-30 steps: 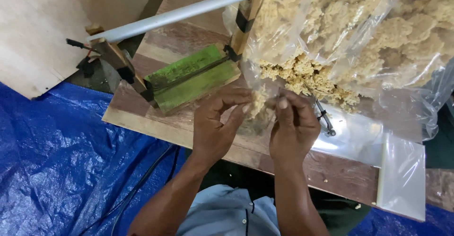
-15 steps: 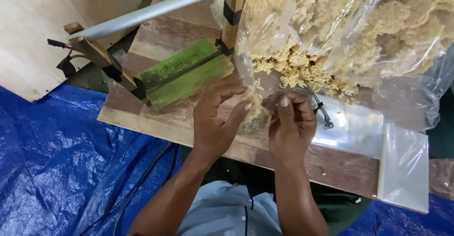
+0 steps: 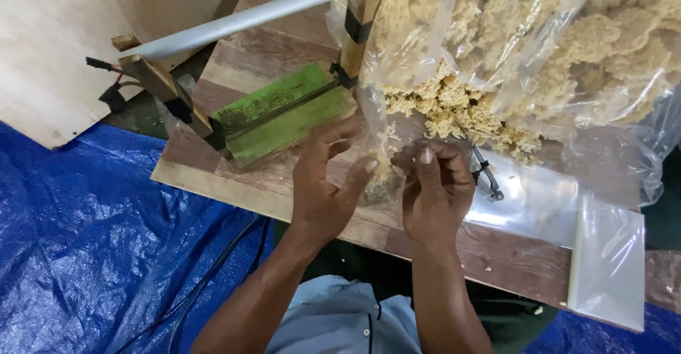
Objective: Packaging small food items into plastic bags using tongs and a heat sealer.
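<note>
1. Small clear bag point(image 3: 383, 173) of pale crumbly snack — one, upright, long axis pointing away from the person, near the tabletop's point(image 3: 234, 184) front edge.
2. Left hand point(image 3: 323, 184) and right hand point(image 3: 434, 187), equally near — each grip pinched shut on the bag's mouth, one per side.
3. Behind: one big snack sack point(image 3: 539, 56), one green sealer point(image 3: 284, 113).

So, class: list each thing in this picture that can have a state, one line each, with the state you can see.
left hand: pinching the small clear bag
right hand: pinching the same bag
small clear bag: held up, partly filled with beige pieces
large clear bag: full of beige pieces, lying on the wooden board
green block: resting flat on the board
grey bar: raised above the green block
</note>
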